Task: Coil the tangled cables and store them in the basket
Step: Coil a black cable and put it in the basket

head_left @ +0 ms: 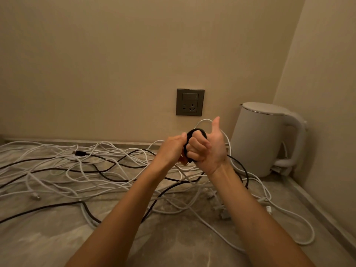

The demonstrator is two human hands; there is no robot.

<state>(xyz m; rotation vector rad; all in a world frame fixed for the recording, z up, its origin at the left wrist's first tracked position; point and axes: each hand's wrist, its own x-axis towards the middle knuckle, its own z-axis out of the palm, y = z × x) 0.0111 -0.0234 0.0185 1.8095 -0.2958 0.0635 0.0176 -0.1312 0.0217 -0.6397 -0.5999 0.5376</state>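
Gripping a black cable coil (190, 132) in curled right hand (210, 151) fingers (194, 149), thumb up; pinching its nine o'clock side with left hand (170, 149). Below, tangled cables (92, 170) across counter (48, 237).

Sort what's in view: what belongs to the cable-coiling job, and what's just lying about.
Job: black coil gripped in right hand, left hand pinching it; tangled cables on the counter.
Lying about: kettle, wall socket.

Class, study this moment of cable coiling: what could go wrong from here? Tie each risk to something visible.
The black coil wound round the right hand trails into the white cables; pulling may tighten the tangle. A white loop behind that hand could get wound in. Cables lie by the kettle and might snag it.
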